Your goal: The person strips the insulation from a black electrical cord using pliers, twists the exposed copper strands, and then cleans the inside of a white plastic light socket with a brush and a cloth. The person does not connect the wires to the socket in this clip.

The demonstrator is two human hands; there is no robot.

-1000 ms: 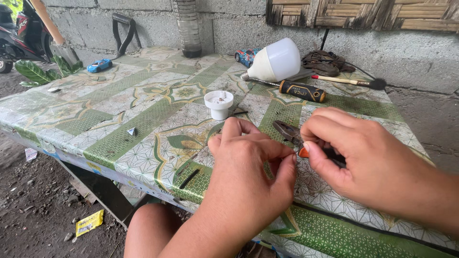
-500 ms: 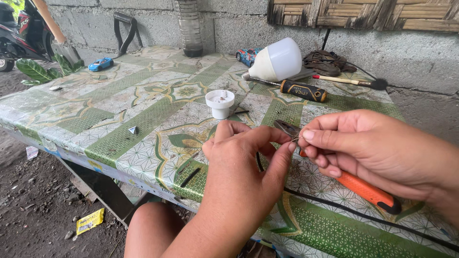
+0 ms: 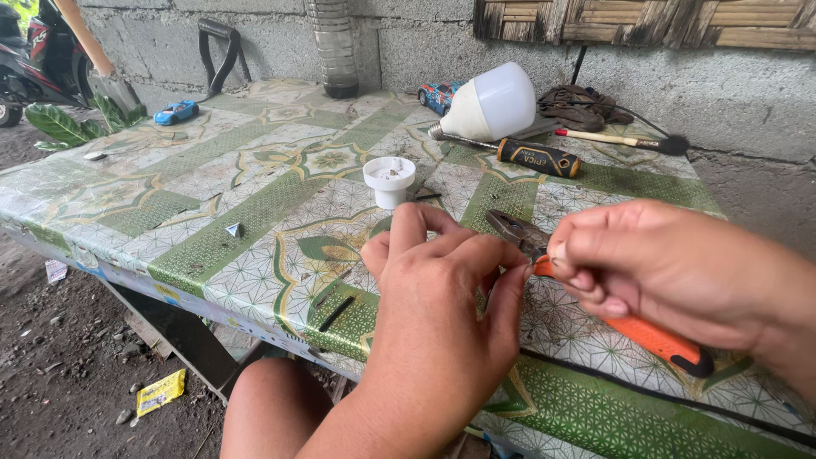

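Head view shows two hands at work over a table [image 3: 255, 212] covered in a green and white patterned cloth. The right hand [image 3: 671, 272] is closed around one pair of pliers [image 3: 595, 297] with orange grips, whose dark metal nose points left toward the other hand. The left hand [image 3: 442, 297] is curled, its thumb and fingertips pinched together right at the nose of the pliers; whatever they pinch is too small to make out. Both hands hover just above the near edge of the table, touching or almost touching each other at the tool's tip.

Beyond the hands stands one small white cap-shaped part [image 3: 389, 180], upright and open at the top. Farther back lies one white bulb dome [image 3: 491, 104] on its side, and just beside it one screwdriver [image 3: 527, 155] with a black and yellow handle. One brush with a wooden handle [image 3: 620, 140] lies near the wall to the right. Two toy cars are on the table: one blue toy car [image 3: 176, 111] at the far left, one multicoloured toy car [image 3: 438, 93] next to the dome. One clear plastic bottle [image 3: 333, 47] stands against the block wall. One yellow wrapper [image 3: 160, 391] lies on the dirt below, and one black cable [image 3: 663, 395] runs along the near right edge.
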